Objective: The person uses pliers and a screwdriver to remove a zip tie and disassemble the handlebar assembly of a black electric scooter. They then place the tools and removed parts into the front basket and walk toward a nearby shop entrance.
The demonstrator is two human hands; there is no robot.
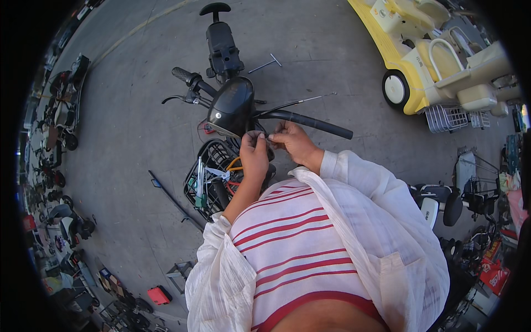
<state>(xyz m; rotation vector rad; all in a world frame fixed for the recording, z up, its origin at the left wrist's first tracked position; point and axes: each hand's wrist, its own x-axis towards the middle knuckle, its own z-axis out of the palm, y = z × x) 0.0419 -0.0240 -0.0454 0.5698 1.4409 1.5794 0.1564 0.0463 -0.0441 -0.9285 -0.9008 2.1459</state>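
Both hands work close together at the near side of the black headlight housing (232, 105) of a bike. My left hand (255, 154) is closed in a pinch, thumb against forefinger. My right hand (296, 143) pinches right beside it, its fingertips almost meeting the left ones. Whatever lies between the fingers is too small to make out. Past my right hand runs a bare black handlebar end (312, 122). A thin control cable (298, 102) with a silvery end sticks out above it. On the other side are a ribbed grip (185, 76) and a brake lever (174, 99).
Below my left hand, a black wire basket (191, 191) holds tools, among them orange-handled ones. A T-shaped wrench (265, 63) lies on the paving beyond the saddle (214, 8). A yellow cart (412, 83) stands at far right, a red case (159, 295) at lower left.
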